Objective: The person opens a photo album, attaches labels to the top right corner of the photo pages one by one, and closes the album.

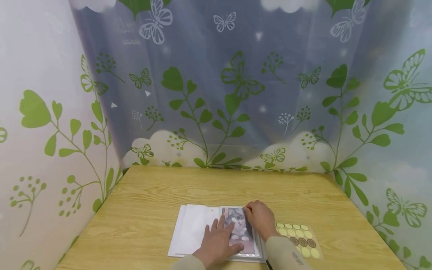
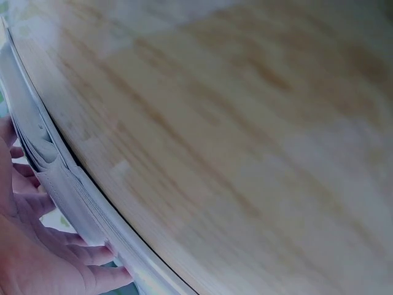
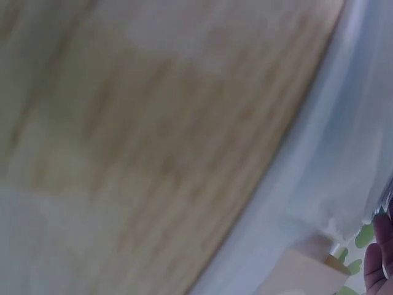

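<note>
An open photo album (image 1: 194, 228) lies on the table with a blank white page on its left side. On its right side a cat picture (image 1: 239, 217) shows under a glossy clear sleeve. My left hand (image 1: 217, 238) is spread across the album, fingers straight, covering part of the picture. With curled fingers, my right hand (image 1: 261, 217) pinches the sleeve's upper right corner; its fingertips are partly hidden. The left wrist view has the album's stacked page edges (image 2: 92, 206) beside the left fingers. In the right wrist view, the right fingers (image 3: 384, 236) are at the clear sleeve's edge.
A sheet of round stickers (image 1: 314, 242), yellow and brown, lies right of the album, partly behind the right forearm. The wooden table (image 1: 135, 210) is bordered by patterned curtains (image 1: 216, 112) at the back and sides.
</note>
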`<move>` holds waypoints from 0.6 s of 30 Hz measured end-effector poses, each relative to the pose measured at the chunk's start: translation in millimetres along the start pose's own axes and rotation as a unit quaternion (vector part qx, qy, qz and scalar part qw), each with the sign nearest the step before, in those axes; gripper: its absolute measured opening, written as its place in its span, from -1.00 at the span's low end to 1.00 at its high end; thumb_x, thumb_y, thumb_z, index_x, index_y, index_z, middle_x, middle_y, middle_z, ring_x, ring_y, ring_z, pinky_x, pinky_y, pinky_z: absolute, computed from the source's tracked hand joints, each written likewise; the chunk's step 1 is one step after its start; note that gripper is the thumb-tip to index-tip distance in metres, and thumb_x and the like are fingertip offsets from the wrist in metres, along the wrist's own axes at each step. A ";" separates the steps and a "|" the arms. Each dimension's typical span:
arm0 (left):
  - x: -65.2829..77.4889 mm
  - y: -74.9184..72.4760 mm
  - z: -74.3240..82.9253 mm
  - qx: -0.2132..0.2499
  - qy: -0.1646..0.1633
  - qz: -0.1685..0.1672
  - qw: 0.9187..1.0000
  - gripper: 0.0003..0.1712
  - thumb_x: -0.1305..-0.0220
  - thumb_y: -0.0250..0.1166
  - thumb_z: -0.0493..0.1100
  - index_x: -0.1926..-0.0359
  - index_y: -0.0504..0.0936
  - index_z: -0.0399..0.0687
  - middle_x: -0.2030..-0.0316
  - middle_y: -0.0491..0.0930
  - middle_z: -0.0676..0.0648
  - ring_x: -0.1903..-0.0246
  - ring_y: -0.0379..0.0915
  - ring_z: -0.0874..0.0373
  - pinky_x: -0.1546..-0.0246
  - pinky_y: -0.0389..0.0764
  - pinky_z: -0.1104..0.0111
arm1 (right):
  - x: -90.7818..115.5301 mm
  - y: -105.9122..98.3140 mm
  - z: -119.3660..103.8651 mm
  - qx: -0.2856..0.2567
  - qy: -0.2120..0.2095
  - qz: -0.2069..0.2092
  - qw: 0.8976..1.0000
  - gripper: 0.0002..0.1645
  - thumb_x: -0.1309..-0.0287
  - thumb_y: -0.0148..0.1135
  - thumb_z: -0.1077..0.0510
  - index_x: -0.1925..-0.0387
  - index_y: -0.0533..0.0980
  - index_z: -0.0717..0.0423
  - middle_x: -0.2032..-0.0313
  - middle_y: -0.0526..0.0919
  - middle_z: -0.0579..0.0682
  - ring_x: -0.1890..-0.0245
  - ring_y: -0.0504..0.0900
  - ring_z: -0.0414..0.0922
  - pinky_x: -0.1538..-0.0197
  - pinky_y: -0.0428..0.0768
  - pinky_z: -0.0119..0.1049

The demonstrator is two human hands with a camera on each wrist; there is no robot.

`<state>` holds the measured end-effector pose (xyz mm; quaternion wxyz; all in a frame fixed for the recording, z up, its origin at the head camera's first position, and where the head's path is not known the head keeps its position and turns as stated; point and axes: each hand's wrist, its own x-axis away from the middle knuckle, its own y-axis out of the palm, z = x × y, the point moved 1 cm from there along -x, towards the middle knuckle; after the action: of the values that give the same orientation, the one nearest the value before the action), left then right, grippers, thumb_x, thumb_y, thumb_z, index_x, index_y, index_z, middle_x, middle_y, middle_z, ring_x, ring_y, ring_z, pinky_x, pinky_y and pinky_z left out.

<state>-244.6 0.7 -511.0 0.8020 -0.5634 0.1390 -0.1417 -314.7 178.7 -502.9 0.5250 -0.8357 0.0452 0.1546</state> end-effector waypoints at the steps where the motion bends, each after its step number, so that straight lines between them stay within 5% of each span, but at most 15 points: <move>1: -0.3 0.1 0.2 0.001 -0.002 -0.002 1.000 -0.07 -0.18 0.22 0.43 -0.38 0.41 -0.07 -0.43 0.17 -0.32 -0.36 0.15 -0.32 -0.27 0.20 -0.26 | 0.7 0.5 -0.5 0.001 -0.002 0.000 1.000 -0.85 -0.27 0.28 0.10 0.36 0.68 0.05 0.44 0.62 -0.07 0.40 0.59 -0.10 0.28 0.61 -0.06; 18: -2.0 3.0 0.2 -0.006 -0.009 -0.005 1.000 -0.07 -0.20 0.20 0.44 -0.39 0.40 -0.06 -0.44 0.16 -0.33 -0.36 0.14 -0.32 -0.27 0.20 -0.27 | 8.7 7.5 -5.3 0.049 -0.043 0.003 0.998 -0.84 -0.17 0.36 0.07 0.27 0.71 0.05 0.32 0.62 0.00 0.29 0.59 0.00 0.17 0.59 0.01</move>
<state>-246.2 2.6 -513.7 0.7992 -0.5700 0.1294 -0.1398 -307.1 171.4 -509.9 0.5661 -0.8015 0.0324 0.1900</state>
